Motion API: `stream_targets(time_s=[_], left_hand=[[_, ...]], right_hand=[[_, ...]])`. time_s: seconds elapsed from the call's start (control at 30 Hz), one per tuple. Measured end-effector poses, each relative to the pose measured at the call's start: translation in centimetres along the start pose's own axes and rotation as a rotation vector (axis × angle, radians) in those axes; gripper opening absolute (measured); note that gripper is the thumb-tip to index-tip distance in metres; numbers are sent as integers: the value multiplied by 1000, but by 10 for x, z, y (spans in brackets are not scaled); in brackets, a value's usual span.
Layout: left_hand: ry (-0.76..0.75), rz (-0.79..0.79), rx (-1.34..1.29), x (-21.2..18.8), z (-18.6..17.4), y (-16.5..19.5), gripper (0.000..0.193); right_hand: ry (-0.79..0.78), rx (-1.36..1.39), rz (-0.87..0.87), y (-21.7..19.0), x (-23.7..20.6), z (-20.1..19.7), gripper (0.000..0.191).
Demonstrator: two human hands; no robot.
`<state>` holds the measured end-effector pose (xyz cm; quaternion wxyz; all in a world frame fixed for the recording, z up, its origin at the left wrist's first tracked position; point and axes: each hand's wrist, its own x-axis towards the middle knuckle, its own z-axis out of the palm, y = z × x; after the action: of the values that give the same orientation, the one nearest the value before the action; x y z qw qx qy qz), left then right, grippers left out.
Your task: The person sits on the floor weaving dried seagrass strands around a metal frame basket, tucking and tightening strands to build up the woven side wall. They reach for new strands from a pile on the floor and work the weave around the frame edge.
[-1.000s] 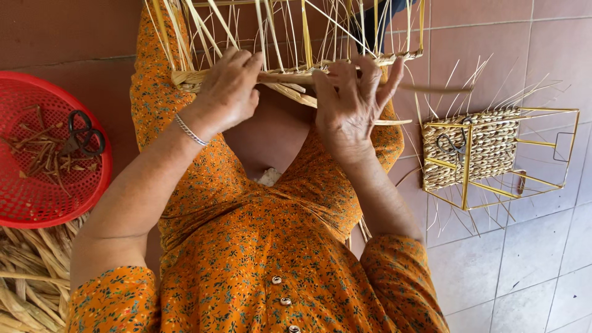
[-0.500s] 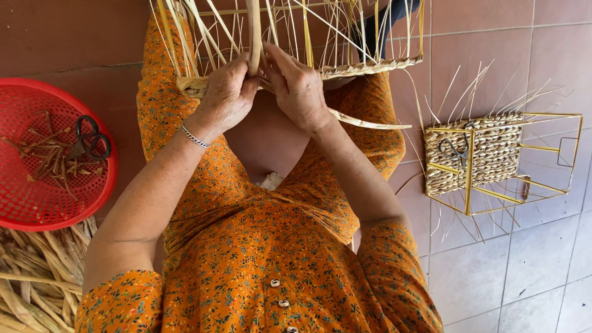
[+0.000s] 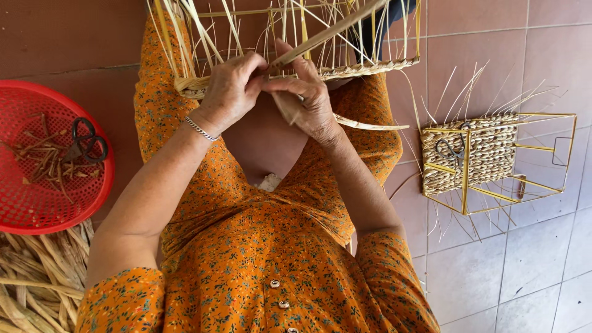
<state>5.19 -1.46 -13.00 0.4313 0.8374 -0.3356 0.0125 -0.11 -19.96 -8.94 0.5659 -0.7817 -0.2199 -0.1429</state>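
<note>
A half-woven basket (image 3: 370, 65) on a yellow wire frame rests across my knees, with thin straw strands standing up from its rim. My left hand (image 3: 231, 89) and my right hand (image 3: 308, 102) meet at the near rim. Both pinch one flat straw strand (image 3: 327, 34) that runs up and to the right from my fingers. A silver bracelet sits on my left wrist. The fingertips are partly hidden behind one another.
A red plastic basket (image 3: 37, 203) on the left holds black scissors (image 3: 86, 142) and straw scraps. A pile of raw straw (image 3: 37, 283) lies at bottom left. On the tiled floor to the right stands a second partly woven wire-frame basket (image 3: 481, 160) with scissors on it.
My hands have come closer together at the rim. The strand that stood upright half a second ago now slants up to the right. The view has shifted slightly.
</note>
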Motion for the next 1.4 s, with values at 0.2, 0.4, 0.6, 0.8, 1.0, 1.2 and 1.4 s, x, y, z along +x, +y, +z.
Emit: stream_targets(time_s=[0.2, 0.4, 0.6, 0.8, 1.0, 1.2, 1.4], left_hand=[[42, 81, 78, -4, 4, 7, 23], [102, 147, 138, -3, 4, 10, 24], [53, 41, 24, 17, 2, -2, 20], [72, -81, 145, 38, 6, 6, 29], [115, -57, 168, 37, 5, 18, 58], [64, -41, 197, 36, 4, 21, 29], [24, -46, 177, 40, -2, 21, 18]], right_hand=[[183, -39, 253, 12, -1, 3, 36], [218, -696, 58, 17, 7, 9, 23], [217, -637, 172, 5, -16, 14, 23], [256, -515, 353, -4, -40, 21, 16], [184, -106, 630, -8, -43, 4, 29], [12, -550, 246, -32, -49, -10, 46], [-142, -833, 98, -9, -20, -18, 43]])
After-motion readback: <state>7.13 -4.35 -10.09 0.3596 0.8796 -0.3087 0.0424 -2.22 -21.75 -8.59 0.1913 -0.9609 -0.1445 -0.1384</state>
